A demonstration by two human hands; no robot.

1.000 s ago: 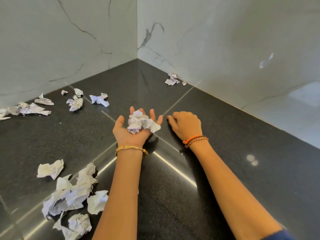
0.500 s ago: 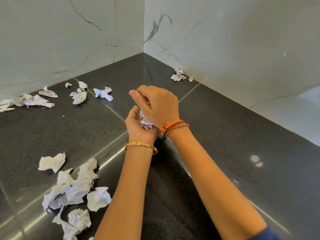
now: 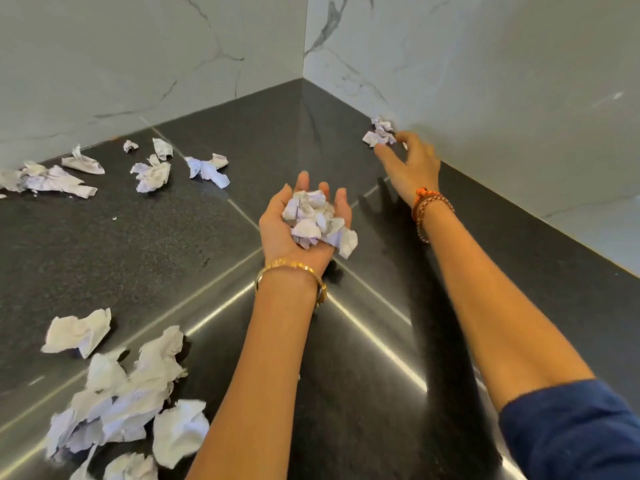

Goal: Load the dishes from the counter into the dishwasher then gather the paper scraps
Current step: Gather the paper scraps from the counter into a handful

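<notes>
Crumpled scraps [image 3: 317, 220] fill the cupped left hand [image 3: 298, 225]; the right hand [image 3: 412, 164], grip wide, touches scraps at one o'clock [image 3: 379, 133] on the worktop [image 3: 138, 244].

Black, finely speckled tabletop [image 3: 104, 244], glossy, with pale streaks of reflected light. White marble-look wall tiles [image 3: 138, 64] veined in grey. Crumpled paper scraps [image 3: 114, 403] white with a faint lilac tint. Same white and lilac in the wad of scraps [image 3: 317, 220] cupped in the left hand [image 3: 294, 233]. Gold bangle [image 3: 294, 268] on the left wrist. Orange and brown-and-white beaded threads [image 3: 429, 202] on the right wrist. Navy blue sleeve [image 3: 571, 431] at lower right.
</notes>
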